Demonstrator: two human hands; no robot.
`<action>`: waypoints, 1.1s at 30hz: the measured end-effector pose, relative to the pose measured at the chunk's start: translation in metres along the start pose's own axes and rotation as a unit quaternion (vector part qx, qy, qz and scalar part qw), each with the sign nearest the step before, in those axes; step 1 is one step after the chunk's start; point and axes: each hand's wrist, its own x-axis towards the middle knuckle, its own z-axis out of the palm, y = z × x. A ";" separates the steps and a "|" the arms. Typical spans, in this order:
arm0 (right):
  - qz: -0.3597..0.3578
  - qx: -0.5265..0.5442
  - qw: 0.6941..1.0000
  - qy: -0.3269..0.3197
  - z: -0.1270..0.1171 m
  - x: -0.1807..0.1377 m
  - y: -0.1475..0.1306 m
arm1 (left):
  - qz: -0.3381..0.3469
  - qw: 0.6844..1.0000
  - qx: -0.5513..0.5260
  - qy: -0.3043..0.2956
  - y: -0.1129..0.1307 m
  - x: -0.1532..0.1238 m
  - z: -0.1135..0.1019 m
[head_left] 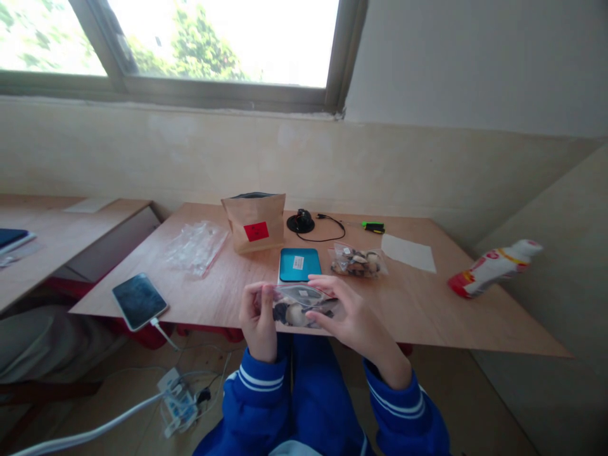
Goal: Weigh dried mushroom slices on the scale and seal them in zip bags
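Between my hands is a clear zip bag (297,315) with pale and dark pieces inside, held at the table's front edge. My left hand (258,320) is closed on its left end, thumb in front. At the right end, my right hand (344,310) grips the bag between thumb and fingers. Just behind it lies a flat blue square device (300,265) with a white label. A second zip bag of similar pieces (358,263) rests to its right. Behind and left, a brown paper pouch (254,221) with a red label stands upright, its top open.
Clear empty bags (197,247) lie at the left, near a phone (140,301) on a cable. At the back are a black round stand (301,221) with a cord and a green-black screwdriver (373,227). A white paper (408,252) and a tilted bottle (494,269) are at the right.
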 end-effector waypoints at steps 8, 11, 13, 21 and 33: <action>0.020 0.033 0.998 0.047 -0.006 0.000 0.005 | -0.026 0.999 -0.040 0.026 -0.005 0.000 -0.001; 0.010 0.023 0.999 0.024 -0.013 -0.002 0.004 | -0.023 0.997 -0.057 0.042 -0.005 0.001 -0.001; 0.019 0.010 1.000 0.003 -0.014 -0.002 0.003 | -0.026 0.996 -0.065 0.051 -0.006 0.001 -0.001; 0.008 0.044 0.995 -0.091 -0.004 0.002 0.001 | -0.040 0.995 -0.071 0.053 -0.013 -0.002 0.000; 0.011 0.070 0.972 -0.224 -0.007 -0.002 -0.003 | 0.000 0.998 0.012 0.057 -0.008 -0.003 0.000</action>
